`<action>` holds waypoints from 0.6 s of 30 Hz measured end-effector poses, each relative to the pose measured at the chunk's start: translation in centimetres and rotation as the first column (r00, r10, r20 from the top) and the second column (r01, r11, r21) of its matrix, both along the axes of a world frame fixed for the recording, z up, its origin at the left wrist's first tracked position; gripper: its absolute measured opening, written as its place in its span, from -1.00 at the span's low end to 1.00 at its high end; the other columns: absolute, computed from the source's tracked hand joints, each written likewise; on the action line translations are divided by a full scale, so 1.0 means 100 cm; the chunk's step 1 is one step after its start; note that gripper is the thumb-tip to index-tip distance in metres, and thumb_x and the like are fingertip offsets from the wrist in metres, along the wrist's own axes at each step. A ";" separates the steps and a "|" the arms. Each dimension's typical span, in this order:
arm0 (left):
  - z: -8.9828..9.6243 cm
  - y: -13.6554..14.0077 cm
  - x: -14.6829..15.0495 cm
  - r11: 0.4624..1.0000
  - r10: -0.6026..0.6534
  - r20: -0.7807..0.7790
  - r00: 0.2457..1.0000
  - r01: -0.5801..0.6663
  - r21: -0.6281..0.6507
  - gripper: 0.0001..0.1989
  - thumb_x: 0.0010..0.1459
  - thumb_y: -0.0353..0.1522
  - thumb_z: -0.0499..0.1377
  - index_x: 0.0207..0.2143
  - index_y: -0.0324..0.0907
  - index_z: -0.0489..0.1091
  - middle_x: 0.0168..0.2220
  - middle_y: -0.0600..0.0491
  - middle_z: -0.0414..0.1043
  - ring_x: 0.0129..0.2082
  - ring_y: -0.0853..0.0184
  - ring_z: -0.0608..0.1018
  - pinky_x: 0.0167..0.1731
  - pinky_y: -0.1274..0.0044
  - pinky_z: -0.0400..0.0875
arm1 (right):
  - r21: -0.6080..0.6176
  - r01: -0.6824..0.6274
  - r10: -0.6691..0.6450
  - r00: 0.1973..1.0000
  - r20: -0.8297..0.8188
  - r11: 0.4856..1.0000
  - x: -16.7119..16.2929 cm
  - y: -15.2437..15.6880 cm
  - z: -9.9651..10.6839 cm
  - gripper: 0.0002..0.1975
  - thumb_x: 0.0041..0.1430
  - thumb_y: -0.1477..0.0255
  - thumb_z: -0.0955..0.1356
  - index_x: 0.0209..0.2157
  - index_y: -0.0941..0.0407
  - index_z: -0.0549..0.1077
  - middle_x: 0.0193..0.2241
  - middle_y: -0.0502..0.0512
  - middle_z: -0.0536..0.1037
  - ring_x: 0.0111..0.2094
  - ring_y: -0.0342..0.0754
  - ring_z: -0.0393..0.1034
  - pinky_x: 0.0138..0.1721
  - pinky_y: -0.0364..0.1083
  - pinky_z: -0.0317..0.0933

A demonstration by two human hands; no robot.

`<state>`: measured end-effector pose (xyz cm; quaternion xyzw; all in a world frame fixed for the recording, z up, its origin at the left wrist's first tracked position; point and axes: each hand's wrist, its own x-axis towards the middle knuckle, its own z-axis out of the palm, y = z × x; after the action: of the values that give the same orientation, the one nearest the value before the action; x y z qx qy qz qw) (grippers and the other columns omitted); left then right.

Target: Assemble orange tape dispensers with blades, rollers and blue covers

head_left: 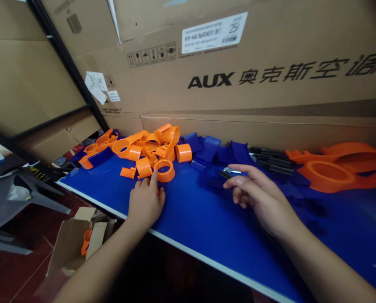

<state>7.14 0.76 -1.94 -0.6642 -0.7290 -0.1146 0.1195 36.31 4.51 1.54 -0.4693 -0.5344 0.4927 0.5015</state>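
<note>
I get bright orange from the ring and the loops, dark blue from the plates, black from the handles. I see a plain blue, white-edged bench, a tan carton printed in black with a white label, a black frame, and red floor crossed by pale lines.

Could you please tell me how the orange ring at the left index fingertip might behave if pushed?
The orange ring would probably slide rather than roll, since its opening faces up and the blue tabletop looks smooth. Its thin wall suggests it is light for its size, and its clean round shape hints at fairly stiff plastic.
</note>
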 end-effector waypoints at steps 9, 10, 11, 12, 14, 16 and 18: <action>0.009 -0.037 -0.022 0.925 0.020 0.090 0.996 -0.053 0.375 -0.54 0.38 -0.39 0.08 0.28 -0.32 0.34 -0.06 -0.24 0.56 -0.07 -0.04 0.57 -0.02 0.19 0.44 | 0.126 -0.100 0.090 0.992 0.087 0.987 0.000 -0.007 -0.003 -0.55 0.30 0.24 0.39 0.17 0.04 0.41 -0.24 0.12 0.64 -0.52 -0.08 0.40 -0.54 -0.07 0.28; 0.014 -0.046 -0.021 0.906 0.007 0.089 0.996 -0.044 0.421 -0.54 0.38 -0.38 0.08 0.29 -0.31 0.33 -0.08 -0.24 0.56 -0.09 -0.04 0.57 -0.04 0.18 0.45 | 0.215 -0.077 0.046 0.988 0.146 0.974 -0.001 -0.008 -0.005 -0.51 0.29 0.25 0.40 0.21 0.03 0.38 -0.18 0.16 0.63 -0.48 -0.06 0.42 -0.51 -0.05 0.31; 0.021 -0.056 -0.017 0.891 -0.016 0.088 0.996 -0.026 0.453 -0.53 0.38 -0.37 0.09 0.29 -0.30 0.32 -0.09 -0.22 0.55 -0.11 -0.03 0.57 -0.05 0.18 0.46 | 0.345 -0.044 -0.035 0.975 0.220 0.938 -0.002 -0.011 -0.006 -0.45 0.26 0.26 0.43 0.25 0.01 0.35 -0.07 0.22 0.61 -0.41 -0.02 0.46 -0.47 -0.02 0.36; 0.028 -0.065 -0.012 0.882 -0.050 0.094 0.994 0.000 0.470 -0.52 0.38 -0.36 0.09 0.31 -0.27 0.31 -0.09 -0.21 0.54 -0.12 -0.02 0.57 -0.07 0.18 0.48 | 0.502 -0.016 -0.151 0.945 0.289 0.865 -0.004 -0.013 -0.007 -0.35 0.21 0.26 0.48 0.30 -0.03 0.32 0.07 0.28 0.56 -0.29 0.05 0.51 -0.39 0.04 0.43; 0.044 -0.079 0.005 0.884 -0.163 0.116 0.980 0.093 0.458 -0.47 0.37 -0.35 0.13 0.36 -0.23 0.25 -0.06 -0.19 0.53 -0.12 0.01 0.59 -0.09 0.22 0.52 | 0.778 -0.037 -0.384 0.854 0.350 0.628 -0.006 -0.019 -0.007 -0.14 0.05 0.27 0.58 0.36 -0.11 0.28 0.33 0.36 0.33 0.04 0.28 0.49 -0.17 0.21 0.49; 0.063 -0.087 0.027 0.868 -0.347 0.139 0.928 0.262 0.421 -0.40 0.35 -0.36 0.15 0.41 -0.16 0.18 -0.03 -0.15 0.55 -0.13 0.07 0.63 -0.16 0.29 0.57 | 0.887 -0.139 -0.468 0.808 0.359 0.440 -0.008 -0.025 -0.005 -0.08 -0.02 0.25 0.62 0.35 -0.15 0.28 0.43 0.33 0.18 0.29 0.46 0.32 0.08 0.38 0.41; 0.086 -0.088 0.050 0.802 -0.577 0.203 0.791 0.502 0.323 -0.32 0.32 -0.38 0.15 0.45 -0.09 0.09 0.01 -0.12 0.58 -0.11 0.12 0.67 -0.19 0.35 0.62 | 0.870 -0.274 -0.419 0.791 0.446 0.410 -0.009 -0.028 -0.002 -0.21 0.02 0.22 0.59 0.28 -0.13 0.34 0.40 0.32 0.26 0.34 0.47 0.29 0.22 0.45 0.29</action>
<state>12.11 -8.04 6.63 -0.8006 -0.4955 -0.3322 0.0563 35.38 1.68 1.30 -0.2755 -0.8200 -0.0802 0.4952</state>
